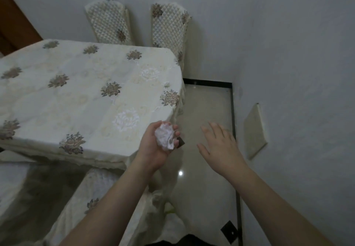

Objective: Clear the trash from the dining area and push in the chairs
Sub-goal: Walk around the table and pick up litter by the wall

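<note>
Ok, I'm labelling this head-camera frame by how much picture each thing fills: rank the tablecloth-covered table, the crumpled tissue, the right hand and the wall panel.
Largest to smallest as they look:
1. table
2. right hand and wall panel: look alike, and the hand is nearer the camera, so unranked
3. crumpled tissue, held in the left hand

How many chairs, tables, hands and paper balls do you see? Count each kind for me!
Chairs: 3, two at the far side, one near
Table: 1
Hands: 2, left hand, right hand
Crumpled paper ball: 1
Total: 7
</note>
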The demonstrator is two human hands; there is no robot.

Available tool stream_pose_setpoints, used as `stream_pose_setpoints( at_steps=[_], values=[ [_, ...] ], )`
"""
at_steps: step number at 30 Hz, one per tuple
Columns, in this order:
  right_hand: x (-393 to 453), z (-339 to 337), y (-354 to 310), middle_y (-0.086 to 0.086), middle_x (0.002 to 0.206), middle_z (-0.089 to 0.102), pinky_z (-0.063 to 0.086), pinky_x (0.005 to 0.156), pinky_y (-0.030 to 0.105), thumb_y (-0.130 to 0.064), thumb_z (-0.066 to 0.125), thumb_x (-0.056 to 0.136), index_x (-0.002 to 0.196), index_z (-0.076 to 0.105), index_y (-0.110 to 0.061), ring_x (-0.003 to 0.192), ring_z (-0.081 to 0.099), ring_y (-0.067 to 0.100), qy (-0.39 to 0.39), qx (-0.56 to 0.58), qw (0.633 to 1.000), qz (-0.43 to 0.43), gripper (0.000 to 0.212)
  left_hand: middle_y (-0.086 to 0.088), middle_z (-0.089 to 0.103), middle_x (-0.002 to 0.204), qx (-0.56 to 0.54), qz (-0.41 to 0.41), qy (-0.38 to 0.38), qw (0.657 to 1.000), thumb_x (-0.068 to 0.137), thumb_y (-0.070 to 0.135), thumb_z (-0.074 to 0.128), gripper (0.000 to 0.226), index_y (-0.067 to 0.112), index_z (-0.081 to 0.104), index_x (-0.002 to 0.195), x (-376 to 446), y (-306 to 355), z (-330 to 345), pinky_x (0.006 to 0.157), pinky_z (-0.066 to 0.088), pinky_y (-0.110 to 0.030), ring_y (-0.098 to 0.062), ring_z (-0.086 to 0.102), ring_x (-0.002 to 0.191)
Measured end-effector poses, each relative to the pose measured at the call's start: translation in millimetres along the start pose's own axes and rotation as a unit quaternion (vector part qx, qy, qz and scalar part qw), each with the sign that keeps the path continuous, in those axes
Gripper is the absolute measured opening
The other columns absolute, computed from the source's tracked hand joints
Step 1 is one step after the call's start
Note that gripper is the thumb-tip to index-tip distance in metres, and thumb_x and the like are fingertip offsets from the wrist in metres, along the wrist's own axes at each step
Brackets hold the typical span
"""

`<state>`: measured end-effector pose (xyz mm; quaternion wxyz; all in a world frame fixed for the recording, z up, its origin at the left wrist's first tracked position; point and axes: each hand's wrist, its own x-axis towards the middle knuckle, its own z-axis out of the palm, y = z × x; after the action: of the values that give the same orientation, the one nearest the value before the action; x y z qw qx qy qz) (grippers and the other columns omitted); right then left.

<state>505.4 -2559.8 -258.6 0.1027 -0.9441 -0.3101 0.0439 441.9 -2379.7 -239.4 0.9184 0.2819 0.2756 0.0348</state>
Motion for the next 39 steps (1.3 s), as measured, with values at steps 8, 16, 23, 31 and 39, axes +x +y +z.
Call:
stream_pose_setpoints(
  at_steps=[8, 16, 23, 31, 39],
  values=[
    [123, 4, -33, 0.005, 0.157, 0.019, 0.014, 0.115, 0.041, -0.046, 0.033, 0.096, 0.15, 0.018, -0.024, 0.142, 0.016, 0.027, -0.022, 0.003, 0.999, -0.032, 0.06, -0.006, 0.063, 0.077, -0.036, 0.022, 0.012, 0.999, 0.091, 0.027, 0.043, 0.024, 0.012, 0.06, 0.08, 87, 81, -19, 0.049, 0.048, -0.021, -0.018, 0.058, 0.062],
    [227, 11, -59, 0.003, 0.158, 0.015, 0.014, 0.114, 0.041, -0.042, 0.04, 0.096, 0.15, 0.018, -0.025, 0.144, 0.012, 0.025, -0.032, 0.006, 0.998, -0.059, 0.061, -0.003, 0.062, 0.081, -0.074, 0.049, 0.011, 0.996, 0.078, 0.029, 0.054, 0.012, 0.018, 0.059, 0.079, 163, 156, -29, 0.051, 0.048, -0.02, -0.015, 0.059, 0.065],
    [319, 37, -48, 0.005, 0.157, 0.02, 0.015, 0.114, 0.043, -0.042, 0.045, 0.094, 0.149, 0.025, -0.023, 0.143, 0.015, 0.027, -0.051, 0.02, 0.994, -0.091, 0.061, -0.004, 0.062, 0.081, -0.092, 0.037, 0.057, 0.993, 0.081, 0.027, 0.054, 0.016, 0.017, 0.064, 0.074, 225, 173, -25, 0.049, 0.049, -0.021, -0.016, 0.059, 0.064],
    [434, 74, -26, 0.008, 0.157, 0.019, 0.016, 0.113, 0.042, -0.04, 0.043, 0.094, 0.149, 0.021, -0.021, 0.143, 0.016, 0.027, -0.109, 0.005, 0.981, -0.163, 0.063, -0.004, 0.064, 0.079, -0.109, 0.059, 0.138, 0.983, 0.077, 0.028, 0.056, 0.015, 0.015, 0.061, 0.081, 284, 180, 0, 0.048, 0.047, -0.022, -0.016, 0.058, 0.062],
    [501, 107, -19, 0.012, 0.148, 0.032, 0.03, 0.103, 0.044, -0.031, 0.046, 0.094, 0.144, 0.029, -0.017, 0.133, 0.031, 0.032, -0.151, -0.033, 0.958, -0.241, 0.055, -0.006, 0.063, 0.078, -0.115, 0.071, 0.184, 0.974, 0.076, 0.027, 0.058, 0.017, 0.015, 0.069, 0.071, 317, 181, 18, 0.046, 0.047, -0.022, -0.017, 0.058, 0.06]
  ],
)
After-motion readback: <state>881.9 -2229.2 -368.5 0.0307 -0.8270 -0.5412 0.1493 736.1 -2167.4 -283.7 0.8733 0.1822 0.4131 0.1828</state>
